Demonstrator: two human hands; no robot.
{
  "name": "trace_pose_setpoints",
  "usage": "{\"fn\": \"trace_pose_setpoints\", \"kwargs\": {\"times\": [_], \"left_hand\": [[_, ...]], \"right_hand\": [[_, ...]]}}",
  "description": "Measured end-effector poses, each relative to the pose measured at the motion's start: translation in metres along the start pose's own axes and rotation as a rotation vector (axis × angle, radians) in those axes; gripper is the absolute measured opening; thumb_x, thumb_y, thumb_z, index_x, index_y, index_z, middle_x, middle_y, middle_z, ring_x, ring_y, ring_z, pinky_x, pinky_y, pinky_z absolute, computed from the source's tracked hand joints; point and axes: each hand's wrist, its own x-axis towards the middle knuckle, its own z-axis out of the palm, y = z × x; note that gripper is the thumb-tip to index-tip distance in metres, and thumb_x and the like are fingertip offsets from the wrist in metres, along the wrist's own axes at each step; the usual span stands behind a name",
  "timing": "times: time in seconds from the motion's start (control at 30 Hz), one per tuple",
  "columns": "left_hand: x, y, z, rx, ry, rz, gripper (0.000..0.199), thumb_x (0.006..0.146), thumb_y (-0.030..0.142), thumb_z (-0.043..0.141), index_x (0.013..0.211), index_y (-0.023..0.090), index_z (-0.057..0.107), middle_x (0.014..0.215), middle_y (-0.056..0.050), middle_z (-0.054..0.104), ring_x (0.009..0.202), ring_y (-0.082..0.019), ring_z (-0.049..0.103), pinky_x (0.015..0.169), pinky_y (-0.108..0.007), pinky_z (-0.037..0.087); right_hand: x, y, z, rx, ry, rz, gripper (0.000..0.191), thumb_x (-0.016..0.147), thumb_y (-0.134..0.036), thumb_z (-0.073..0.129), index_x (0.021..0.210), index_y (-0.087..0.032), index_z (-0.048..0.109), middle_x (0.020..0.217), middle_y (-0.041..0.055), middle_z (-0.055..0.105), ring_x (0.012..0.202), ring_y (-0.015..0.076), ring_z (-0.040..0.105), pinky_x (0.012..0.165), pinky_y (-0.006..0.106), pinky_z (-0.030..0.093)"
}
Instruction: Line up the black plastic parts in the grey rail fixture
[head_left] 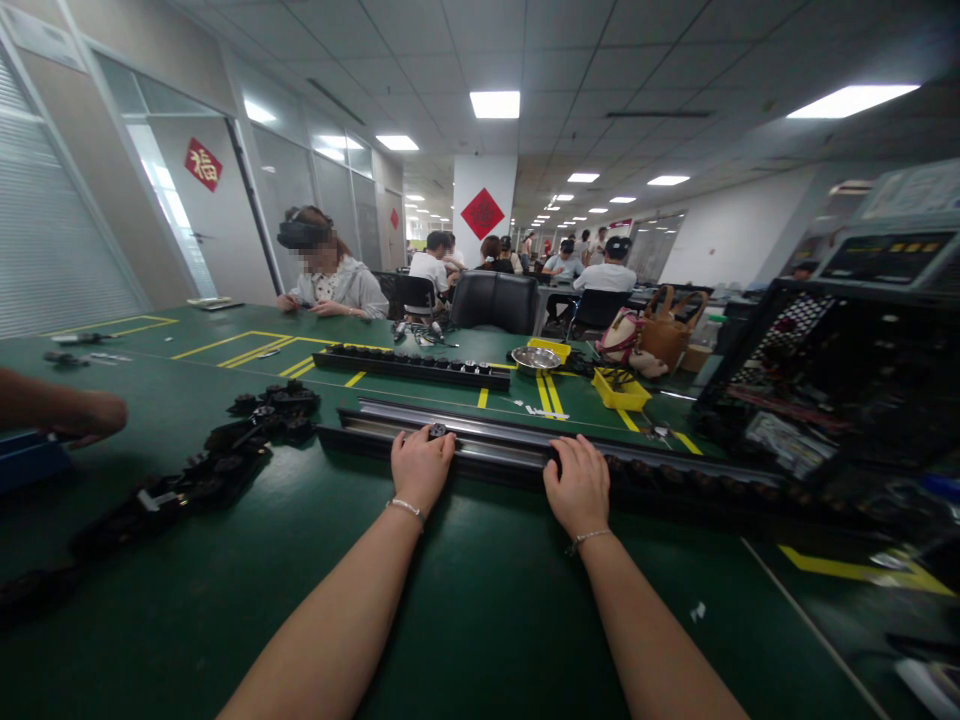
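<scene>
A long black metal rail [495, 458] lies across the green table in front of me, with a row of dark round parts [675, 476] seated in its right half. My left hand [421, 468] is closed at the rail's left part, and a small black round part [437, 431] shows at its fingertips. Farther right, my right hand [577, 487] curls over the same rail. Something dark shows by its thumb, but the fingers mostly hide it.
Behind lies a second rail [412, 368] filled with black parts. A pile of black parts [247, 435] sits left, near another person's hand [94, 415] and a blue box [30, 462]. Beyond are a metal bowl [535, 358] and yellow tray [621, 392]. An open black case [787, 380] stands right.
</scene>
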Motion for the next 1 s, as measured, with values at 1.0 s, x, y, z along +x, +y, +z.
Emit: {"fn": "trace_pose_setpoints", "kwargs": {"times": [1.0], "left_hand": [[0.0026,-0.0068,-0.006,0.009,-0.028,-0.058,0.038,0.09,0.038,0.035,0.087,0.031,0.072,0.109,-0.005,0.066,0.101,-0.022,0.057,0.099,-0.044,0.025]], "right_hand": [[0.0005,0.0011,0.0007,-0.005,0.014,-0.015,0.033,0.081,-0.023,0.041,0.107,-0.017,0.06,0.117,0.0085,0.06,0.121,0.0243,0.042,0.103,0.042,0.028]]}}
